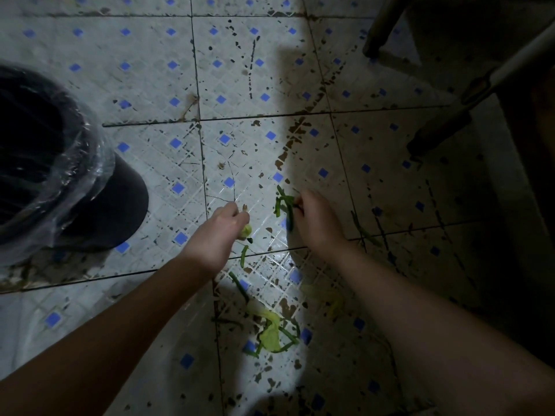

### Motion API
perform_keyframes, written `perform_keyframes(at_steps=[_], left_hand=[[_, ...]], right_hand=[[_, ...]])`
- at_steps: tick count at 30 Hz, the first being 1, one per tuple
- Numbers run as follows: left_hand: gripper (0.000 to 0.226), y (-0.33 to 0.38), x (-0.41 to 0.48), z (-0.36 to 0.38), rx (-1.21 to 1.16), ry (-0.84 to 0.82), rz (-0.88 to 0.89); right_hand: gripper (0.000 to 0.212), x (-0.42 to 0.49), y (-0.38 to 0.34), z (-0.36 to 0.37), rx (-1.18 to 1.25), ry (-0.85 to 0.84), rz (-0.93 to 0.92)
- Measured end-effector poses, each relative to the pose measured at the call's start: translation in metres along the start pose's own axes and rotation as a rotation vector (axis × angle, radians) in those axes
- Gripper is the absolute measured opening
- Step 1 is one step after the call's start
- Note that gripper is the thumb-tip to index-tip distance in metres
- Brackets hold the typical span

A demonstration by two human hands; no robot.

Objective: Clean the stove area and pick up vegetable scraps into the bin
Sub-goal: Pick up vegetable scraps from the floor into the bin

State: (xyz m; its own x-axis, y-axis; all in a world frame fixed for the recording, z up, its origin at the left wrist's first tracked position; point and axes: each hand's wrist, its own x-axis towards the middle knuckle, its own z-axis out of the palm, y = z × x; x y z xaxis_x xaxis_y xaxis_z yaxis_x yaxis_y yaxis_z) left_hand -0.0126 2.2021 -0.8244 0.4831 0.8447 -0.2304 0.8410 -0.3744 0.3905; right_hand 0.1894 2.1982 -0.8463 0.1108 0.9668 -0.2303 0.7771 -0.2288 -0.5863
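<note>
The left hand's (223, 226) grip is closed around a pale yellow-green scrap (245, 231), fingers curled over it just above the tiled floor (150, 85). The right hand's (315, 220) grip pinches a bunch of dark green strips (285, 205) at the fingertips, and the strips hang down towards the tiles. Between the two forearms lie a short green strip (244, 255) and, nearer the person, a loose heap of pale leaf and green peelings (270, 334). The bin (39, 163), lined with a clear plastic bag (87, 163), stands well apart at the left. Furniture legs (444, 130) stand at the upper right.
</note>
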Motion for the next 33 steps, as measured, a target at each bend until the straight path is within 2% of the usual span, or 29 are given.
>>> perform_keyframes(at_steps=[3,5,7,11,17,20,28,33], left_hand=[[0.023,-0.002,-0.001,-0.002,-0.003,-0.002,-0.011],[0.017,-0.005,-0.004,-0.004,-0.009,-0.004,-0.021],[0.015,-0.009,-0.007,-0.006,-0.016,-0.005,-0.031],[0.015,-0.016,-0.018,-0.01,-0.024,-0.025,-0.039],[0.02,-0.023,-0.022,-0.016,0.007,-0.068,-0.069],[0.022,-0.024,-0.023,-0.019,0.029,-0.068,-0.079],[0.019,-0.027,-0.039,-0.036,0.003,0.035,-0.024],[0.036,-0.025,-0.046,-0.059,0.072,0.081,-0.027]], right_hand=[[0.007,0.004,-0.005,0.011,-0.015,-0.042,0.015],[0.005,0.006,-0.006,0.016,-0.123,-0.007,-0.013],[0.011,0.007,-0.007,0.02,-0.209,0.026,-0.05],[0.025,0.01,-0.007,0.022,-0.211,-0.042,-0.041],[0.015,0.004,-0.013,0.022,-0.235,-0.092,-0.03],[0.019,0.001,-0.018,0.02,-0.235,-0.143,-0.025],[0.03,0.0,-0.046,0.006,-0.278,-0.094,-0.071],[0.027,-0.009,-0.07,-0.009,-0.237,-0.082,-0.122]])
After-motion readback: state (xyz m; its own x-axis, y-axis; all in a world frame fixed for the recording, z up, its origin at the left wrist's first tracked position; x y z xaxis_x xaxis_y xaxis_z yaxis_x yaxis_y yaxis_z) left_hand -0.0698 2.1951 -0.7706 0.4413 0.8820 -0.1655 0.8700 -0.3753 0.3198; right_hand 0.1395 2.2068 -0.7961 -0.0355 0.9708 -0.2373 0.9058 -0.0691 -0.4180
